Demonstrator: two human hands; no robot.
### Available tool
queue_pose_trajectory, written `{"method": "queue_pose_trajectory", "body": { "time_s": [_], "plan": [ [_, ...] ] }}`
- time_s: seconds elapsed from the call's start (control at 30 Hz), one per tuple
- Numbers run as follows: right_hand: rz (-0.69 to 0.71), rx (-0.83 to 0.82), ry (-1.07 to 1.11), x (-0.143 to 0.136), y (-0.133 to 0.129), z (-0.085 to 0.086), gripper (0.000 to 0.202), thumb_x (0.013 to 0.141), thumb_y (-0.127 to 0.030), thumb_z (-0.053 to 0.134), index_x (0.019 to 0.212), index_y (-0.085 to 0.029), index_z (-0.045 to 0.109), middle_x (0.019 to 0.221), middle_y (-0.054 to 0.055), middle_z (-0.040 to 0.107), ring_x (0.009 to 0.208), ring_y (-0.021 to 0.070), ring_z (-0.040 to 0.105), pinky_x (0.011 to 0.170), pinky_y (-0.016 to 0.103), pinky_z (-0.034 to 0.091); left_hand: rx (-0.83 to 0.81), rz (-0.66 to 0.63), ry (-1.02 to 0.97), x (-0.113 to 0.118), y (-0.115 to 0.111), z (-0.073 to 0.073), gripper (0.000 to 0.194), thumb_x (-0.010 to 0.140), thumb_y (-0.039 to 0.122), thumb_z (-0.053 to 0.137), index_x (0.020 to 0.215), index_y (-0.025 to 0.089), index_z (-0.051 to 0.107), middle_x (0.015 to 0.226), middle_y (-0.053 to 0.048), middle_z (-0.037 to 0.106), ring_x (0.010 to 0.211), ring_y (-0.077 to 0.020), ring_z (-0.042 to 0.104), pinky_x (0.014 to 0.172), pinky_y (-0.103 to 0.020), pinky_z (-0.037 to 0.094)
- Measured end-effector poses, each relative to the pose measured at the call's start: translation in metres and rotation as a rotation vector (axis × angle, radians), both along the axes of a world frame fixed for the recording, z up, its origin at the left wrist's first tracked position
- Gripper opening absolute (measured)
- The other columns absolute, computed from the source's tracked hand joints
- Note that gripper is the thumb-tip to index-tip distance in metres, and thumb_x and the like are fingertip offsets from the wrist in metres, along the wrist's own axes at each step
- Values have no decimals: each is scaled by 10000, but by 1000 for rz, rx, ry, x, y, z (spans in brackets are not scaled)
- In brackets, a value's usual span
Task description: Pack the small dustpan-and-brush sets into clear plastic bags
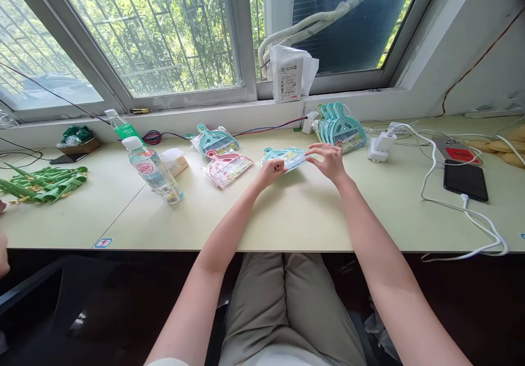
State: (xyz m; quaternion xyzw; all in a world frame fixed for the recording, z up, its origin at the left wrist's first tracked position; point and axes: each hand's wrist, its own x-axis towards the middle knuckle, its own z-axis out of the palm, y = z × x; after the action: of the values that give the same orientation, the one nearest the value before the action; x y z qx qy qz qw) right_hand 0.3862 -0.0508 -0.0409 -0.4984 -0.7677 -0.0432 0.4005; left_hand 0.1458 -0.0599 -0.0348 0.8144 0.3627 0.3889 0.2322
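One heap of green, stalk-like strips point(49, 183) on the worktop point(172, 229), then two white-capped, clear plastic bottles point(153, 168). Next, a pink, handled, clear-wrapped plastic piece point(228, 168). Near the worktop's middle, left hand point(271, 172) with grip clamped on the left end of a light-blue, handled, clear-wrapped plastic piece point(292, 160); right hand point(331, 163) at its right end, grip curved, cannot tell whether clamped. Farther right, behind, a row of teal, handled plastic pieces point(338, 128).

I'm in olive-grey trousers point(287, 306), creased at the thighs. White top point(283, 356) at my waist, white sleeve edge point(168, 362) on left arm point(211, 262). Left hand point(272, 172), right hand point(329, 161) bare.
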Motion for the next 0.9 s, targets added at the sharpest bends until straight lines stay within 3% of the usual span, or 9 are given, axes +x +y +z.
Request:
{"method": "queue_pose_trajectory", "body": {
  "time_s": [0.1,0.2,0.37,0.5,0.57,0.63,0.7,0.77,0.9],
  "plan": [
    [174,-155,103,2,1,-2,373,798,-526,701,1088,-294,732,1327,55,627,1241,292,535,1006,438,376,-27,92,-36,1,-3,2,349,823,359,606,579,206,409,597,27,364,601,-126,330,637,-259,295],
    [234,-260,257,5,3,-8,322,804,-536,675,906,-243,761,1247,72,671,1155,273,601,978,415,430,-37,172,24,3,-6,4,284,803,365,669,624,217,505,576,31,374,600,-135,383,636,-261,291],
    [100,-300,229,8,13,-19,369,870,-515,567,739,-212,733,1006,74,694,888,222,645,826,351,451,-10,297,147,-3,-2,5,314,774,412,741,607,212,564,633,-13,481,746,-197,523,755,-290,354],
    [-40,-280,100,-1,19,-31,361,888,-448,538,670,-199,683,879,67,655,745,197,622,712,326,420,11,382,93,-16,11,-3,353,713,375,802,551,187,551,971,-93,582,1110,-287,491,973,-371,344],
    [-75,-282,96,-7,22,-36,321,878,-443,553,713,-195,674,885,70,647,747,203,622,709,328,433,-82,412,7,-20,16,-10,318,723,307,791,570,181,541,1054,-103,564,1191,-291,459,1012,-383,345],
    [-133,-282,140,-12,24,-41,270,825,-440,625,884,-183,679,963,93,649,797,223,627,724,342,462,-203,438,-70,-20,19,-15,295,737,256,767,600,183,516,984,-90,570,1141,-266,508,1003,-376,373],
    [-213,-293,224,-12,27,-43,469,742,-424,714,1118,-156,630,1103,146,634,873,251,629,741,366,490,-299,484,-155,-19,18,-18,271,699,250,795,699,187,532,930,-68,579,1045,-245,558,972,-374,407],
    [-249,-364,315,-9,31,-44,646,668,-401,780,1225,-136,587,1152,180,635,909,272,631,756,386,506,-419,514,-285,-16,16,-19,401,643,243,834,928,186,557,963,-67,591,975,-231,588,918,-367,450],
    [-86,-648,492,-2,32,-39,488,562,-385,863,957,-138,717,846,112,719,836,278,659,772,400,521,-632,400,-466,-7,12,-16,775,680,159,762,1346,176,365,1099,-116,595,925,-217,629,808,-334,508]
  ]
}}
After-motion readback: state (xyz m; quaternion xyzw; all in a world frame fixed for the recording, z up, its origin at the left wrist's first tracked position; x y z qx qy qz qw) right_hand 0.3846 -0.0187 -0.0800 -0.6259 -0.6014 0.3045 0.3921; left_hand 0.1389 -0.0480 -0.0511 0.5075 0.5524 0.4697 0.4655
